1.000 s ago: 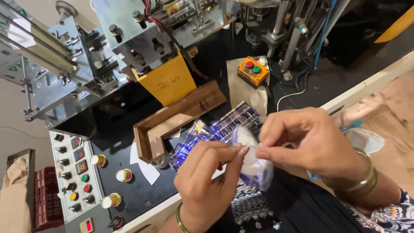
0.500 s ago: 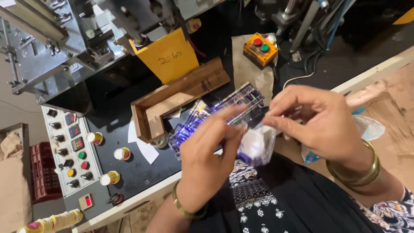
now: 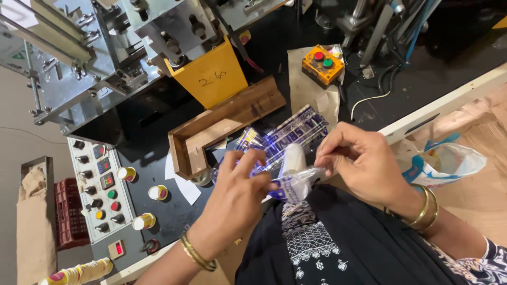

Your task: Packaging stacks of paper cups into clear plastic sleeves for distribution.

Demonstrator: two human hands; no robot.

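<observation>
At the centre of the frame my left hand (image 3: 237, 190) and my right hand (image 3: 362, 163) pinch a small clear printed pouch (image 3: 296, 182) with something white inside. Just above it lie blue printed wrappers (image 3: 296, 132) beside a wooden tray (image 3: 222, 126). A grey control panel (image 3: 100, 190) sits at lower left, an orange button box (image 3: 322, 63) at upper right.

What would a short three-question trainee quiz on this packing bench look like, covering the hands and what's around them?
1. True or false: both hands grip the clear plastic pouch.
2. Which lies directly behind the pouch? A) printed blue wrappers B) a red crate C) a paper roll
3. What colours are the two buttons on the orange button box?

Key
1. True: left hand and right hand pinch it at opposite sides.
2. A
3. Red and green.
</observation>
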